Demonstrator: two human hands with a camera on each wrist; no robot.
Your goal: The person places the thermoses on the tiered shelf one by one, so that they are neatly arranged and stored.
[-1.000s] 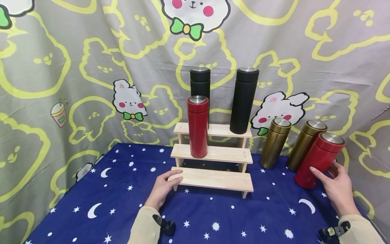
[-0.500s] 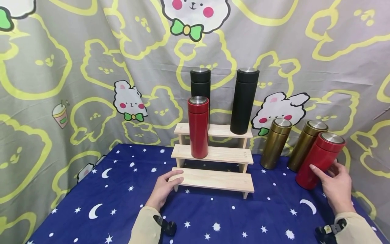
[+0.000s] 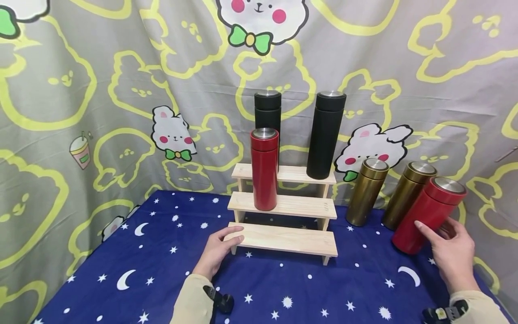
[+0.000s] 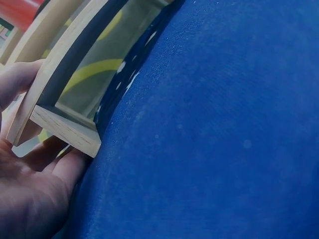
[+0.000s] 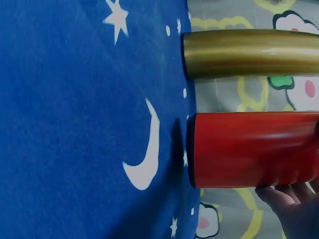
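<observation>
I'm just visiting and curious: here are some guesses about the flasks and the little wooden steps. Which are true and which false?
1. Two black flasks stand on the top step of the wooden stand. True.
2. The right hand touches a gold flask. False: its fingers are on the tilted red flask.
3. The left hand holds the left end of the stand's bottom step. True.
4. The middle step is bare. False: another red flask stands on it.
5. Two gold flasks stand on the cloth to the right of the stand. True.
</observation>
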